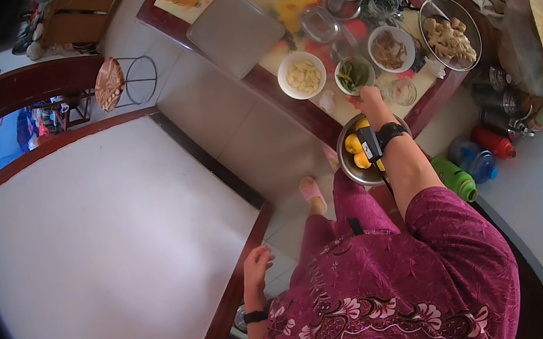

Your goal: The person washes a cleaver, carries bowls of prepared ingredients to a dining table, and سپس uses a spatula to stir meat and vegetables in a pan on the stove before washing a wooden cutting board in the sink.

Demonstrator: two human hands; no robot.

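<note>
My right hand (369,100) grips the near rim of a small bowl (369,75) on the table. Green peppers or leaves (351,75) lie in it; I cannot tell which. Left of it stands a white bowl (283,88) of peeled garlic cloves (303,78), and to the right a white bowl (408,39) with thin brown strips (389,51). Under my right forearm, a steel bowl (351,176) with yellow fruit (353,144) sits at the table corner, partly hidden. My left hand (258,266) hangs low by my side, fingers loosely bent, with nothing visible in it.
A mesh basket (429,54) of ginger (448,40) stands at the table's right edge. Behind are a steel pot (347,4) of utensils, a glass container (319,24) and a grey board (236,32). Flasks and bottles (454,179) stand right; a white partition (121,255) rises left.
</note>
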